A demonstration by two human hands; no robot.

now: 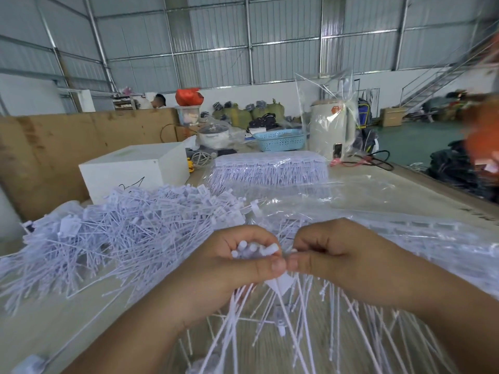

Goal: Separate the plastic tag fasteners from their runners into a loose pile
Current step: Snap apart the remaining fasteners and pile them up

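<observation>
My left hand (237, 263) grips a bundle of white tag fasteners (253, 249) by their heads, and their thin stems fan down toward me (283, 319). My right hand (329, 255) pinches at the same bundle, thumb tip against my left thumb. A big loose pile of separated fasteners (129, 225) lies on the table to the left. A packed block of fasteners on their runners (270, 168) sits in clear plastic further back.
Clear plastic bags (391, 217) spread over the table on the right. A white box (135, 168) stands behind the pile, a blue basket (280, 140) and a wrapped white kettle (332, 128) farther back. A brown board (67, 147) runs along the left.
</observation>
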